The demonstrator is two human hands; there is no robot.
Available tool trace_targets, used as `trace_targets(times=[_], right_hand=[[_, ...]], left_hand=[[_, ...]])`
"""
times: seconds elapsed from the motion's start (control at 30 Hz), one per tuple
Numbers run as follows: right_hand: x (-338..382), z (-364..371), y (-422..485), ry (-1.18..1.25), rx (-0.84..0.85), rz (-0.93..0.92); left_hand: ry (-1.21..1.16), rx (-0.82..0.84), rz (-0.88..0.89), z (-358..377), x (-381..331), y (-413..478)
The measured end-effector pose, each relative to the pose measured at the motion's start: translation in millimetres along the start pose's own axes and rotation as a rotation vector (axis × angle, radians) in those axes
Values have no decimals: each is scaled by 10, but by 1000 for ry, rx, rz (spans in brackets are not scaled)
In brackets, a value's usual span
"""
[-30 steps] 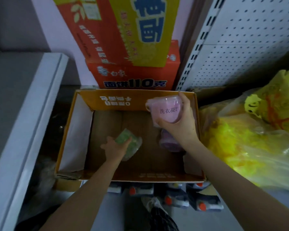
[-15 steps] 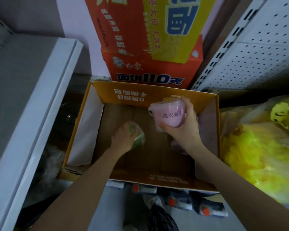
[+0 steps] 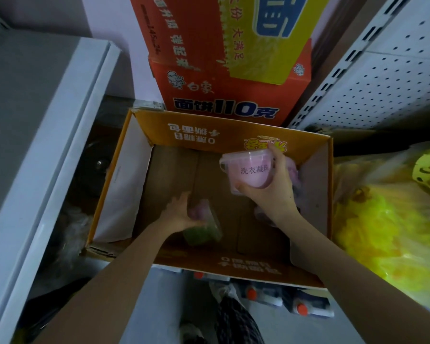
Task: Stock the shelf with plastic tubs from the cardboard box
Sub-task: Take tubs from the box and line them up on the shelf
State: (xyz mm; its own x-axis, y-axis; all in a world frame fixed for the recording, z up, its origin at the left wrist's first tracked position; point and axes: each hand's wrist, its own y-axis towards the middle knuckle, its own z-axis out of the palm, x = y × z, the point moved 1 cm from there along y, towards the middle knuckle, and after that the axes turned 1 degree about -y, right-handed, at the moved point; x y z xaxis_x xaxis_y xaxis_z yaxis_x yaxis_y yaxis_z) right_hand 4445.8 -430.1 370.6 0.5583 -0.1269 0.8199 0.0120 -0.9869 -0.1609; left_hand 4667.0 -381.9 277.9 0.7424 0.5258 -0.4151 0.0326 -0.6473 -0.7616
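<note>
Right hand (image 3: 271,192), fingers clamped round pink tub (image 3: 248,170) above cardboard box (image 3: 209,130) at 2 o'clock; left hand (image 3: 181,214), fingers curled on green tub (image 3: 204,232) near 6 o'clock on box floor, should firm its grip and lift straight up, clear of near wall.

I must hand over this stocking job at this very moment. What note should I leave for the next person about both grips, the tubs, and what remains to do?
The right grip holds a pink tub above the open cardboard box.
The left grip is down inside the box, with its fingers apparently curled on a green tub. The picture is blurred there.
At least one purplish tub lies at the box's right side, beneath the right grip.
Done: no tub is seen on a shelf yet.
Left: carry both held tubs to the shelf, then the rest.
</note>
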Motion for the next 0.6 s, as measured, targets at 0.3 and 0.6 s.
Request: trace_targets(times=[0.3,0.6], right_hand=[[-128,69,-33,-27,27,-11],[-118,71,-92,-13,24,10]], left_hand=[[47,356,23,-38,14,65],[54,152,-17,137,-14,59]])
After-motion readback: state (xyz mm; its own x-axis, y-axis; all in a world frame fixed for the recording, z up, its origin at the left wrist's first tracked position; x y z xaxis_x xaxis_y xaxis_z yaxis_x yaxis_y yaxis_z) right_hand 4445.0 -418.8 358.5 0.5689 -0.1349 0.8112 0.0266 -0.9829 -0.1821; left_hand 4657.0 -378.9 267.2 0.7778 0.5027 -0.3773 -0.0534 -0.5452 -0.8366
